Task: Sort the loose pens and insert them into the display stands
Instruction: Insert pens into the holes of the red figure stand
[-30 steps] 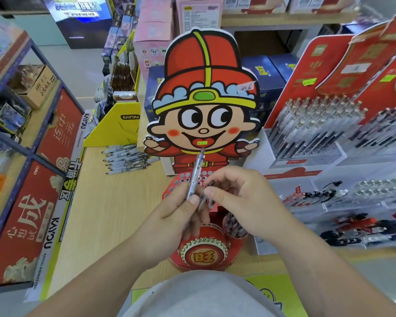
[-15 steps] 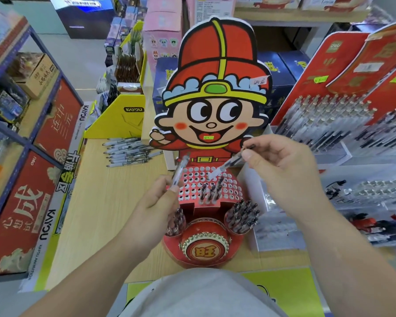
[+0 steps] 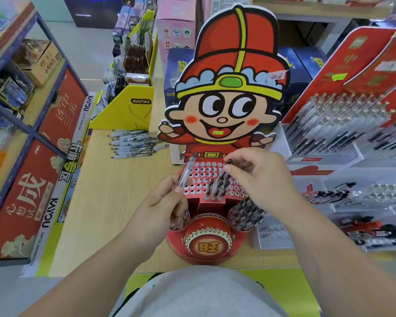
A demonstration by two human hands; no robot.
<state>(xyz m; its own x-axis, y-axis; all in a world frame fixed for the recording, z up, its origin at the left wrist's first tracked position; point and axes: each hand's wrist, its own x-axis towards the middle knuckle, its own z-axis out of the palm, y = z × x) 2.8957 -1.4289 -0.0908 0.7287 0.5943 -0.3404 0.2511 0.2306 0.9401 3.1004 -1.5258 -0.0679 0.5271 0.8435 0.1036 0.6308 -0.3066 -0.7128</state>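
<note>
A red cartoon display stand (image 3: 206,172) with a perforated board stands mid-table. My left hand (image 3: 160,207) grips a clear pen (image 3: 187,171) that points up and to the right, beside the board's left edge. My right hand (image 3: 256,177) pinches the top of a dark pen (image 3: 222,177) that stands in the board among a few other pens. Two round cups at the stand's base hold more pens, the right one (image 3: 245,213) fuller. A pile of loose grey pens (image 3: 133,144) lies on the table at the far left.
A yellow card box (image 3: 128,110) stands behind the loose pens. Red racks full of pens (image 3: 343,120) fill the right side, with more pen trays (image 3: 364,202) below them. A blue shelf unit (image 3: 28,133) runs along the left. Bare wooden tabletop (image 3: 114,193) lies left of the stand.
My right hand has come down from beside the cartoon figure to the perforated board, bringing its pen among the standing pens. My left hand has kept its clear pen and barely moved.
</note>
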